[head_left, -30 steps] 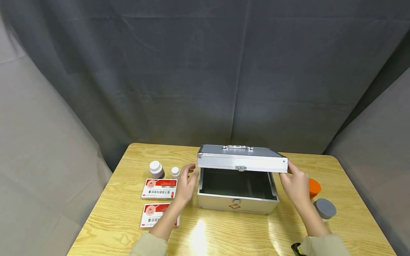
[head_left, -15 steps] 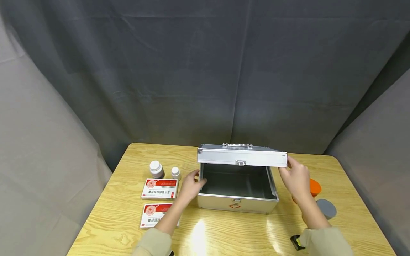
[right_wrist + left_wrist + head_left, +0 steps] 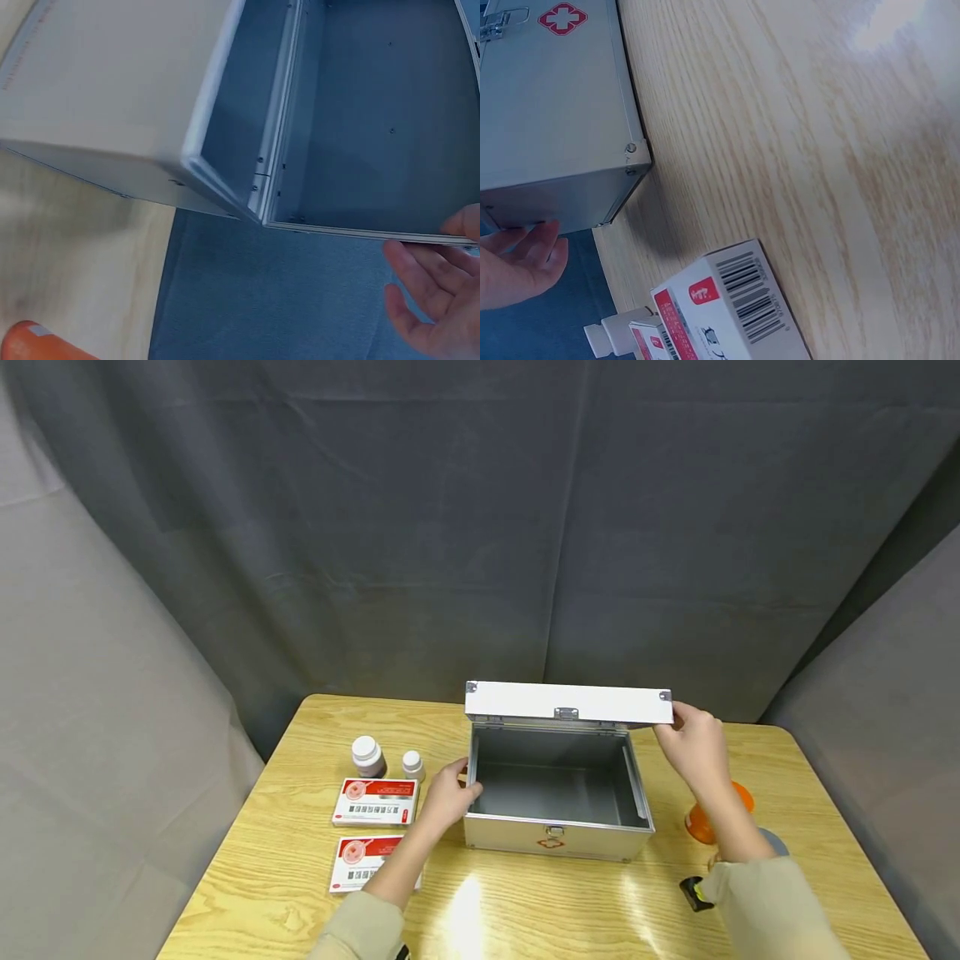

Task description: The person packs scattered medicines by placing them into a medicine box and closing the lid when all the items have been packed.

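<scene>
A silver metal first-aid box [image 3: 510,837] with a red cross emblem stands on the table, its lid [image 3: 567,702] raised and tilted back. The dark grey inside holds nothing that I can see. My left hand [image 3: 448,797] grips the left wall, thumb over the rim; in the left wrist view its fingers [image 3: 540,244] lie against the outer side. At the lid's front right corner, my right hand [image 3: 696,750] pinches the edge. The right wrist view shows the thumb [image 3: 463,222] inside the lid and the other fingers outside. The lid's handle is hidden.
Left of the box are two red-and-white medicine boxes [image 3: 375,802], a white-capped bottle [image 3: 367,756] and a smaller white bottle [image 3: 412,764]. An orange container [image 3: 701,825], a grey lid [image 3: 774,842] partly behind the right forearm and a small black item [image 3: 695,895] lie at right.
The right hand has lifted the lid from partly raised to tilted back, baring more of the inside. My left hand has come to the left rim and taken hold of it.
</scene>
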{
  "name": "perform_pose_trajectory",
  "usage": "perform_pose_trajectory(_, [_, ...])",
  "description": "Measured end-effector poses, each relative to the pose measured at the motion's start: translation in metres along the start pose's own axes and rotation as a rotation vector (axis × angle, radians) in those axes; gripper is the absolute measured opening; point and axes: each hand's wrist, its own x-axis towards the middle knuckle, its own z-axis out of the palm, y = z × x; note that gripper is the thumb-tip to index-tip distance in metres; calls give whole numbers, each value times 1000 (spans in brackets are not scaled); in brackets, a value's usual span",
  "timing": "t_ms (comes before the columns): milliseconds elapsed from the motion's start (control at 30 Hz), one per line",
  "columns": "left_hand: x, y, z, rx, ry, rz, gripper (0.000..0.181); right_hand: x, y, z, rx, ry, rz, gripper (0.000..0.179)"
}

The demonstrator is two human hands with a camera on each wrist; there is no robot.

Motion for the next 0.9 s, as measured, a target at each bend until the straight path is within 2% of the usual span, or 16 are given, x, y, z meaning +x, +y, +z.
perform_pose_trajectory(200, [0,0,-1,2,-13,1,55,14,-4,-4,-31,-82,75,20])
perform_pose_trajectory(400, [0,2,-2,-16,-13,3,54,27,-5,-2,-62,-114,113,21])
perform_pose_trajectory(900, [1,2,1,-7,9,-22,55,50,-1,15,-98,-56,71,27])
